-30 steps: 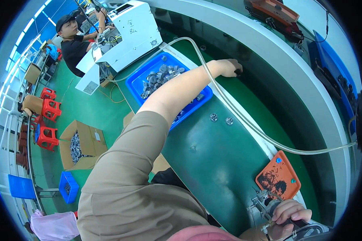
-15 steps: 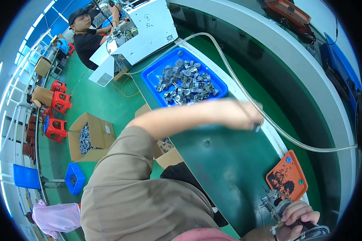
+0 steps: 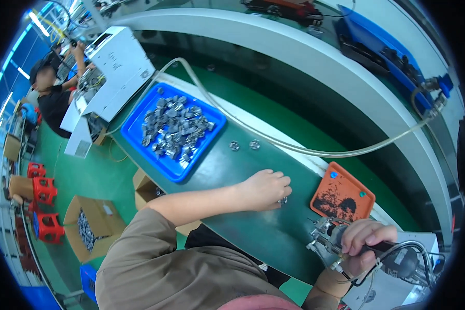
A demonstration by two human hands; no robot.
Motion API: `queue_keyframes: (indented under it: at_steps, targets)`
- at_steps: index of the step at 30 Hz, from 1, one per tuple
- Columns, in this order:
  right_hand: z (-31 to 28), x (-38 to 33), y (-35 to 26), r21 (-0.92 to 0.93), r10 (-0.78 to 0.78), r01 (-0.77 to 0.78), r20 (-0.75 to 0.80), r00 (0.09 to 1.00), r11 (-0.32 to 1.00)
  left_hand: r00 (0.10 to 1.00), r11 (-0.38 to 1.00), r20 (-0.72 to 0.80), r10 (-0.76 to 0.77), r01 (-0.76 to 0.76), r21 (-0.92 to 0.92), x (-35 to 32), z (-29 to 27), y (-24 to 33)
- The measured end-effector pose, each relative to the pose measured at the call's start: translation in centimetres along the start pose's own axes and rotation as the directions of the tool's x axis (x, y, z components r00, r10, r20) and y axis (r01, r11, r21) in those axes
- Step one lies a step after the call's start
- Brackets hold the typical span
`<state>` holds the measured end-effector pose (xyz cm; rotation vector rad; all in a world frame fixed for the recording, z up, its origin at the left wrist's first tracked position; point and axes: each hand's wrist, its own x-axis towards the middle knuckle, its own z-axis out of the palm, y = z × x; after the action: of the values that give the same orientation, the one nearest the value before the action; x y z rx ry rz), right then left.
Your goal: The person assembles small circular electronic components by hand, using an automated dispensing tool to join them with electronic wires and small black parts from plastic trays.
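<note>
My left hand (image 3: 266,189) rests low over the green bench, its fingers closed on a small shiny metal part (image 3: 282,201) that shows only partly below the fingertips. At the lower right, my right hand (image 3: 366,241) is wrapped round the dark body of a power screwdriver (image 3: 328,236) with a metal head and thin hoses. The screwdriver's head points left, just below an orange tray (image 3: 368,185) that holds small black screws. Two round metal parts, one (image 3: 234,145) nearer the blue tray and another (image 3: 254,144) beside it, lie beyond my left hand.
A blue tray (image 3: 178,178) heaped with grey metal parts stands on the bench. A clear hose (image 3: 294,152) arches along the bench's far edge. At the upper left are a white machine (image 3: 121,72) and a person. Cardboard boxes (image 3: 111,227) and red stools (image 3: 45,190) stand on the floor.
My left hand has moved back from the bench's far edge toward the screwdriver, still with a small metal part. Two parts now show where the hand was. The view has shifted; my right hand keeps its grip.
</note>
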<state>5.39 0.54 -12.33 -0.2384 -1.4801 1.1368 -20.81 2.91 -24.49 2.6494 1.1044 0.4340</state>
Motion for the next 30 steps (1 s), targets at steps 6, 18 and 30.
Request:
queue_keyframes:
  at_steps: [6,18,30]
  targets:
    - [0.5,0.4,-0.4,-0.027,-0.015,0.013,-0.069,0.998,1.0,0.99,0.988,-0.022,0.14,-0.141,-0.07,0.7,0.6,0.3]
    - [0.6,-0.3,-0.9,-0.024,-0.022,0.018,-0.15,0.988,1.0,0.914,0.938,-0.235,0.331,-0.346,-0.026,0.5,1.1,0.9]
    - [-2.3,0.1,-0.8,-0.234,0.217,-0.164,0.222,0.95,0.958,0.938,0.949,-0.165,0.304,-0.314,-0.034,0.5,3.7,0.2]
